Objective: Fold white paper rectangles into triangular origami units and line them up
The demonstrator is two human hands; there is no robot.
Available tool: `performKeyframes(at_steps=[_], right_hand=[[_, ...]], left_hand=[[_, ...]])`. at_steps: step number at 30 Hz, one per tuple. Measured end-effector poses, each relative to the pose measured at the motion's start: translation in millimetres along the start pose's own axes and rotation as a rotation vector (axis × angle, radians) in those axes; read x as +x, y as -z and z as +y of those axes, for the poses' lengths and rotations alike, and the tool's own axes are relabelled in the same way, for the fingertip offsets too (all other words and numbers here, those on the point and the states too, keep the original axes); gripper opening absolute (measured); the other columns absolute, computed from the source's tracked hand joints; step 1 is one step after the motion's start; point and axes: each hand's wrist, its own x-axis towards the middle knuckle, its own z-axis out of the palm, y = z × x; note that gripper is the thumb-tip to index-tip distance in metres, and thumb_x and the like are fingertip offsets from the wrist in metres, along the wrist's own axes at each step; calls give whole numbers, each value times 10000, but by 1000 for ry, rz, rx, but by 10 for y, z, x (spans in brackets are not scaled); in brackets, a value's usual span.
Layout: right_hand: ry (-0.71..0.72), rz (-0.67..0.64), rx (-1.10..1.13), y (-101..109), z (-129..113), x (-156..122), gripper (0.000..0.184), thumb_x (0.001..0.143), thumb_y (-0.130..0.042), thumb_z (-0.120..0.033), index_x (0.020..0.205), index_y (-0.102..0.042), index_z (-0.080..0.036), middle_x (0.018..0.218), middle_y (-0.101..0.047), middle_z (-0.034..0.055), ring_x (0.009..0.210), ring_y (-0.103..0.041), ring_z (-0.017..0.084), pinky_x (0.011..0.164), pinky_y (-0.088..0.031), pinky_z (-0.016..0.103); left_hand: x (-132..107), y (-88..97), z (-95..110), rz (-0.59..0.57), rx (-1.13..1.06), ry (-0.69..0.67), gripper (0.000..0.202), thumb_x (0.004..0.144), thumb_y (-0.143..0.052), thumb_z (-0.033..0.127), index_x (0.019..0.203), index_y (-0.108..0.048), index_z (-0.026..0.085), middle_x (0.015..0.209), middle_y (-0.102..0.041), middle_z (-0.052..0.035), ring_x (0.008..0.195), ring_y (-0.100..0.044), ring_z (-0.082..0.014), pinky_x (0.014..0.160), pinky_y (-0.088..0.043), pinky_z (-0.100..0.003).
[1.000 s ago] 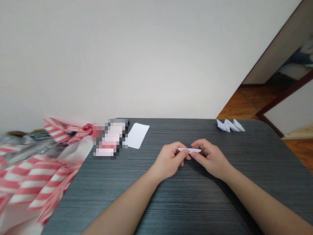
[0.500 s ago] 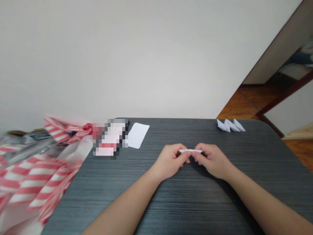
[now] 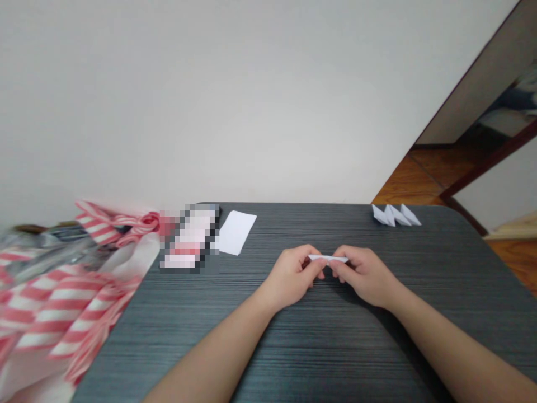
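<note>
A small folded piece of white paper (image 3: 328, 258) is pinched between both hands above the middle of the table. My left hand (image 3: 297, 275) grips its left part, thumb on the near side. From the other side, my right hand (image 3: 361, 275) grips the right part in the same way. The thumb tips almost meet at the paper's centre, and the fingers behind it are partly hidden. Several folded white paper pieces (image 3: 395, 215) with pointed ends stand in a row at the far right. A stack of white paper (image 3: 238, 232) lies at the far left.
The dark wood-grain table (image 3: 289, 358) meets a pale wall (image 3: 268, 101) at its far edge. A pixelated phone-like device (image 3: 192, 238) lies left of the paper stack. Red-and-white striped cloth (image 3: 62, 308) is heaped beyond the left edge. Wooden floor (image 3: 406, 179) shows at right.
Both hands keep their pinch on the folded paper in nearly the same place. The paper's tilt differs very slightly; everything else on the table stays put.
</note>
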Motion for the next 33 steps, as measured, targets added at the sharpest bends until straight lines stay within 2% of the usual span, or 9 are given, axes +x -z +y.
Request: performKeyframes(at_steps=[5,11,15,20,26,33], right_hand=[[6,16,1,-22,19,4,209,920,-560,-257,736,-626,-183,613,-611,-17,554,-532,120,547,-374,231],[30,-26,-16,-7,-2,10,192,909,-578,-264,751,-652,-184,637,-629,-11,570,-538,124,559,-378,232],[25,-17,-29,14,-20,10,203,913,-567,-257,742,-650,-184,633,-635,-11,575,-547,125,563,-378,230],[-20,-8,-26,-3,4,10,220,911,-569,-272,719,-633,-184,595,-616,-19,551,-533,122,536,-367,226],[-117,-26,87,-4,20,18,250,921,-557,-299,710,-617,-179,553,-614,-22,515,-556,120,535,-400,224],[-140,-16,127,9,21,26,244,919,-555,-289,703,-606,-188,538,-602,-26,509,-557,121,540,-421,227]], left_hand=[[-11,23,28,-5,55,9,300,917,-529,368,708,-605,166,600,-629,9,489,-533,-96,490,-391,-197],[-9,26,8,-24,136,-22,312,927,-511,353,705,-625,165,575,-621,1,497,-528,-103,496,-376,-202],[-3,13,12,-2,118,-27,289,923,-521,345,721,-623,165,597,-624,6,505,-533,-99,505,-382,-201],[-4,13,40,28,89,-6,309,930,-509,351,701,-603,166,569,-596,19,484,-533,-96,498,-389,-199],[-9,15,30,43,66,22,317,927,-504,355,689,-599,168,515,-560,32,444,-498,-92,472,-377,-195],[-3,7,-18,54,35,26,323,930,-497,379,693,-576,174,529,-567,28,453,-501,-93,471,-376,-196]])
